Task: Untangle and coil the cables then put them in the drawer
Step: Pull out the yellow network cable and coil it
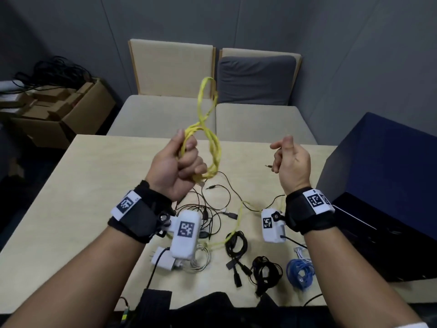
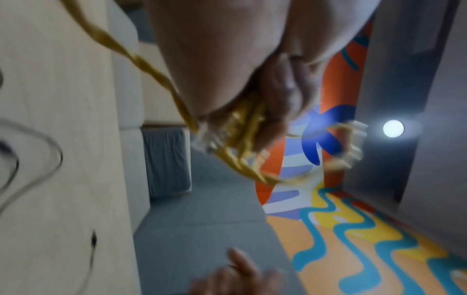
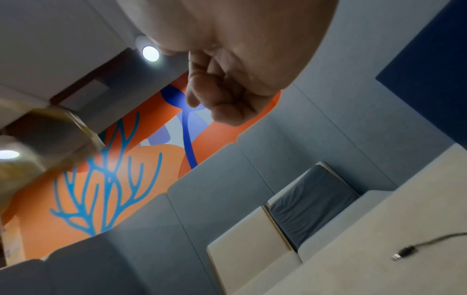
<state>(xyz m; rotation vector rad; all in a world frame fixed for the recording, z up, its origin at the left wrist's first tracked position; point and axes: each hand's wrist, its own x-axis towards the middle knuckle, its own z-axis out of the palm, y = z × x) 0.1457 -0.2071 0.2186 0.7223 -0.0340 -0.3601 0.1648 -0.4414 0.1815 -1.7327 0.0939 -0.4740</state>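
Observation:
My left hand (image 1: 184,157) is raised above the table (image 1: 94,174) and grips a yellow cable (image 1: 214,150) gathered into loops, with one loop standing up above the fist. In the left wrist view the yellow cable (image 2: 247,127) is blurred, bunched inside my curled fingers. A loose yellow tail (image 1: 238,218) trails across the table below. My right hand (image 1: 288,155) hovers to the right, apart from the cable, fingers loosely curled and holding nothing; the right wrist view shows that hand (image 3: 222,95) empty too. A tangle of thin black cables (image 1: 212,209) lies under my wrists.
Near the front edge lie a white charger (image 1: 165,259), two black coils (image 1: 236,242) (image 1: 267,271) and a blue coil (image 1: 300,271). A dark blue cabinet (image 1: 390,185) stands at the right. Beige seats (image 1: 260,121) sit beyond the table, and a cardboard box (image 1: 59,110) at the left.

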